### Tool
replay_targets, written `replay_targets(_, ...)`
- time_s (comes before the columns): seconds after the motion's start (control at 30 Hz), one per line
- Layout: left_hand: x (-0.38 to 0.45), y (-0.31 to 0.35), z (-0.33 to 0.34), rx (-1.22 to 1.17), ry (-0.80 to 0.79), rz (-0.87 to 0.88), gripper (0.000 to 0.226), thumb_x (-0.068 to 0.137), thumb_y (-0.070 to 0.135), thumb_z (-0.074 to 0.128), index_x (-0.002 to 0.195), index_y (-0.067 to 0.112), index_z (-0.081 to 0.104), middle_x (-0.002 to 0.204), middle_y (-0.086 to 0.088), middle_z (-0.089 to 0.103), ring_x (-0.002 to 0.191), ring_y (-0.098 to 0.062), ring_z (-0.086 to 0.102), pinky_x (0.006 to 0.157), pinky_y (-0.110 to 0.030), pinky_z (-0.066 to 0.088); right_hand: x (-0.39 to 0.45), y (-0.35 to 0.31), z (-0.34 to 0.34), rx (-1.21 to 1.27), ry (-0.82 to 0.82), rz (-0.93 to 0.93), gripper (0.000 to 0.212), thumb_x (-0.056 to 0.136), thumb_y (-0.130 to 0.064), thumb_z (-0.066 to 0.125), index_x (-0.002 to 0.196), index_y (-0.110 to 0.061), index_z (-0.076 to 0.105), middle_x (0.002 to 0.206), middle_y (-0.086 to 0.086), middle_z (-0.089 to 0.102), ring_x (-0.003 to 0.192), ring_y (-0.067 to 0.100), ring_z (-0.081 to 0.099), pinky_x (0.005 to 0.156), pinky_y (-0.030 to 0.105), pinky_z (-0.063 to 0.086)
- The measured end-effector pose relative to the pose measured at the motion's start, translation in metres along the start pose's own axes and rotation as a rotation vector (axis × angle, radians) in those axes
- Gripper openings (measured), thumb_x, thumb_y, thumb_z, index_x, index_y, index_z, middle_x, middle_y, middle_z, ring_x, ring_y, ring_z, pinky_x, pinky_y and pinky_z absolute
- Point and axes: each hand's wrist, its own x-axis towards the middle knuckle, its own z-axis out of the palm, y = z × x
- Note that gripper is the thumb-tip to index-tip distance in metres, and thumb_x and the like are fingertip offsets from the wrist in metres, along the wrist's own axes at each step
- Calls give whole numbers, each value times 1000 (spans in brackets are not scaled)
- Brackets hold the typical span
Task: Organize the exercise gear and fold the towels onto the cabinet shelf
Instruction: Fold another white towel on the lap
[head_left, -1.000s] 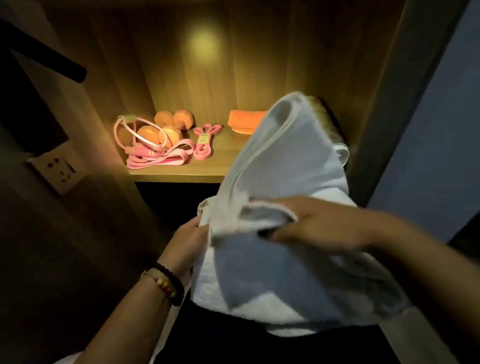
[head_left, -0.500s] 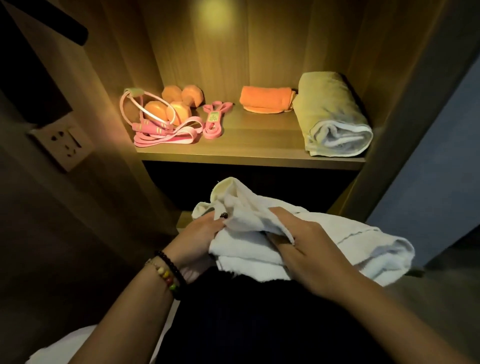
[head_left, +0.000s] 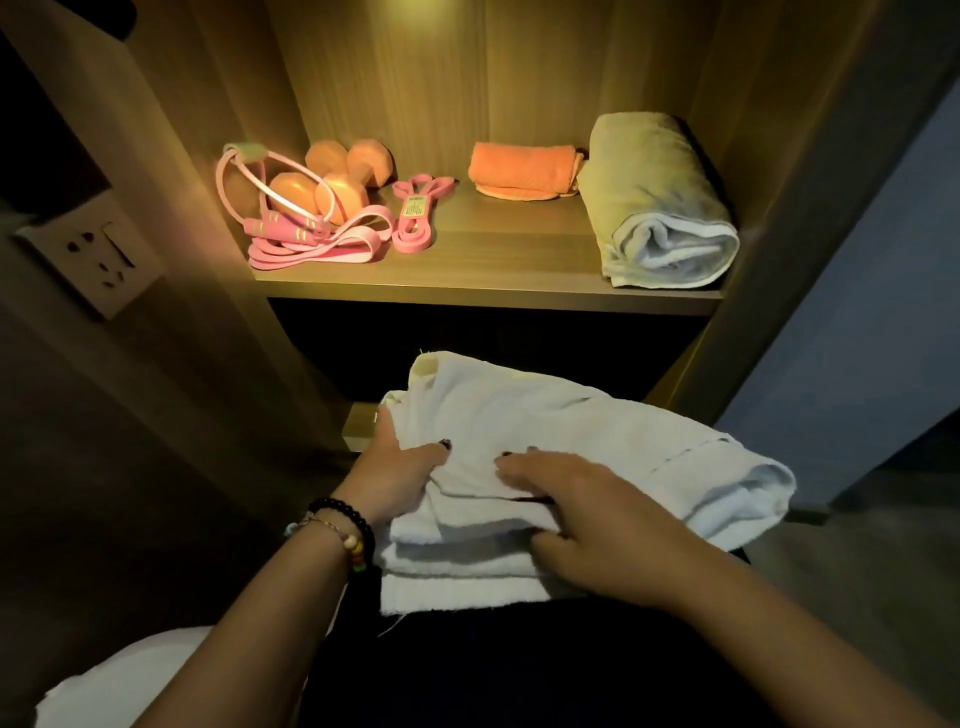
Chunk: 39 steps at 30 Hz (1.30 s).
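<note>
A white towel lies folded in layers across my lap, below the lit cabinet shelf. My left hand grips its left edge, thumb on top. My right hand rests flat on the top layer, fingers straight and pointing left. On the shelf sit a pink jump rope, two orange dumbbells, a wide pink band, a thin pink resistance band, a folded orange towel and a rolled grey-green and white towel at the right end.
Wooden cabinet side panels frame the shelf left and right. A wall socket is on the left panel. A lower ledge shows just behind the white towel. More white cloth lies at the bottom left. A blue wall stands at right.
The white towel came down from in front of the shelf onto my lap and now lies flatter in layers. My right hand went from gripping it to lying flat on top.
</note>
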Motion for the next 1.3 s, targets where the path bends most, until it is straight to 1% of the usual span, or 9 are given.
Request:
replay_targets(0.07, 0, -1, 2, 44, 25, 23, 90, 95, 16, 58, 151, 34, -10, 97, 8, 56, 79, -14, 55, 72, -34, 50, -2, 25, -9, -202, 48, 78, 67, 91, -35, 58, 149, -34, 24, 157, -10, 25, 145, 11, 16, 121, 38, 7)
replay_targets(0.17, 0, -2, 7, 61, 22, 107, 64, 97, 12, 54, 141, 42, 17, 119, 13, 53, 83, 0, 58, 70, -22, 52, -10, 65, -24, -375, 68, 263, 66, 85, -33, 63, 144, -32, 33, 153, -8, 30, 145, 16, 18, 118, 51, 1)
replay_targets(0.3, 0, -6, 7, 0, 19, 113, 67, 97, 7, 53, 150, 32, 20, 100, 35, 40, 63, 20, 55, 61, -10, 49, -26, 113, -38, -319, 189, 353, 62, 80, -32, 66, 138, -31, 45, 143, -3, 45, 130, 23, 42, 109, 49, 32)
replay_targets(0.43, -2, -6, -1, -161, -48, 46, 61, 96, 7, 54, 145, 38, 33, 128, 8, 57, 102, -21, 65, 82, -39, 57, -35, 135, -33, -157, 428, 303, 51, 79, 1, 65, 124, -21, 64, 109, 9, 63, 99, 34, 60, 83, 38, 47)
replay_targets(0.63, -1, -8, -30, -118, -162, 17, 56, 96, 6, 48, 143, 36, 37, 131, 1, 60, 112, -26, 63, 91, -42, 54, -55, 106, -30, -302, 768, 55, 55, 64, 6, 75, 116, -11, 69, 97, 12, 66, 77, 35, 64, 62, 45, 57)
replay_targets(0.83, -9, 19, -6, 1072, 144, 180, 50, 98, 33, 49, 143, 19, 34, 141, -9, 38, 126, -30, 41, 107, -45, 37, -60, 88, -39, 186, 80, 64, 76, 71, -72, 61, 133, -28, 55, 97, -4, 50, 91, 7, 54, 87, 23, 47)
replay_targets(0.93, -24, 37, 38, 955, -34, 621, 61, 94, 44, 52, 148, 27, 28, 149, 3, 33, 135, -18, 34, 111, -33, 31, -65, 107, -43, 650, 232, 240, 58, 84, -63, 49, 115, -19, 70, 103, 13, 63, 97, 25, 61, 92, 35, 52)
replay_targets(1.07, -31, 29, 96, 1083, -438, 830, 75, 82, 59, 58, 146, 31, 33, 149, 4, 35, 135, -16, 33, 112, -35, 30, -72, 126, -30, 490, 277, 223, 27, 94, -10, 58, 117, -21, 67, 111, 3, 61, 99, 10, 61, 93, 29, 53)
replay_targets(1.3, -17, 1, 114, 789, -434, 910, 47, 86, 37, 55, 133, 34, 53, 152, 3, 35, 140, -16, 30, 111, -27, 28, -81, 132, -23, 182, 372, 154, 32, 88, -48, 48, 115, -36, 60, 104, -13, 58, 94, -3, 55, 82, 18, 50)
